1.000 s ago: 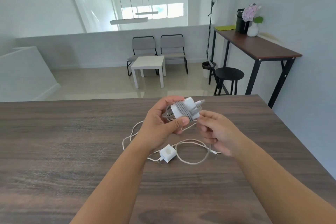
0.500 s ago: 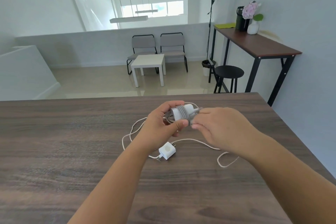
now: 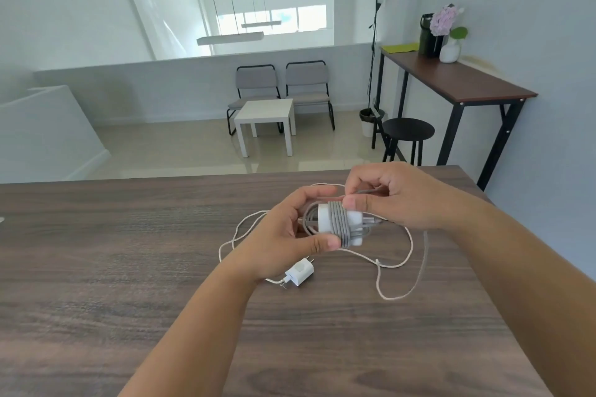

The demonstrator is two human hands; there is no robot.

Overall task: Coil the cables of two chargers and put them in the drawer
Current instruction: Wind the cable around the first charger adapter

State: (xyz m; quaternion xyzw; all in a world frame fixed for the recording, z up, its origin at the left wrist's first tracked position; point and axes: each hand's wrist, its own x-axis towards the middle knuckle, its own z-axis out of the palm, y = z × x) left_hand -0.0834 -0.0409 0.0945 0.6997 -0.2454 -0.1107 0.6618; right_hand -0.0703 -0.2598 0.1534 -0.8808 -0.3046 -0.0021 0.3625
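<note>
The counter (image 3: 129, 284) was dark brown with a streaked wood grain. A white charger (image 3: 325, 222) wore grey cable (image 3: 340, 224) turns, a smaller white charger (image 3: 300, 274) trailed a pale cream cable (image 3: 409, 274), and pink flowers (image 3: 443, 21) stood in a white vase (image 3: 450, 50).

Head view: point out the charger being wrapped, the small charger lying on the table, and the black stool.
Wrapped charger (image 3: 325, 220), head view, on its white body left of the grey cable turns.
Small charger (image 3: 301, 273), head view, on its white body.
Black stool (image 3: 408, 128), head view, on the round seat.
</note>
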